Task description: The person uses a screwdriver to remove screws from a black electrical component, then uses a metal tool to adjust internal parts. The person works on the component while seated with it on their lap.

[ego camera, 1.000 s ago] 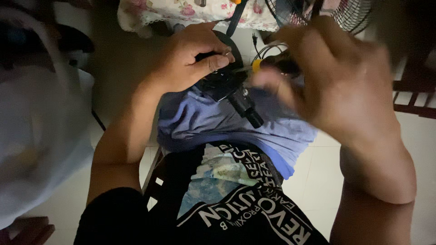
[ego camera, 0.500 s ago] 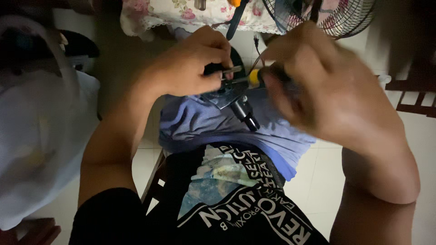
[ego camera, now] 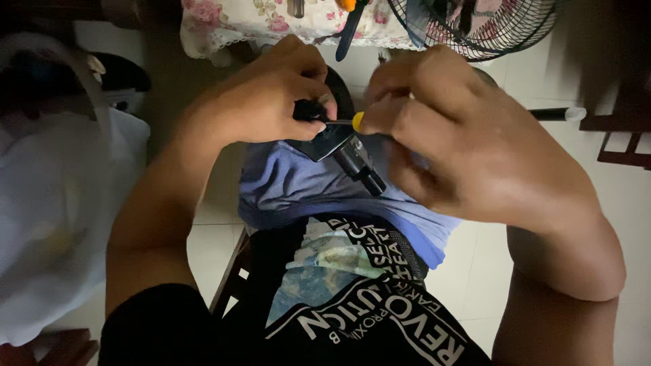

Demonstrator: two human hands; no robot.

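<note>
Gripping black device (ego camera: 339,146) in left hand (ego camera: 271,102) fingers | right hand (ego camera: 461,149) fingers clamped on yellow-handled screwdriver (ego camera: 352,122) | above blue shorts (ego camera: 305,190)

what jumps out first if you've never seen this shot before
Two bare hands meet at top centre: the left hand grips a small black device over the lap, and the right hand drives a yellow-handled screwdriver into it. Below them lie blue shorts and a black printed shirt; a fan stands at top right.
</note>
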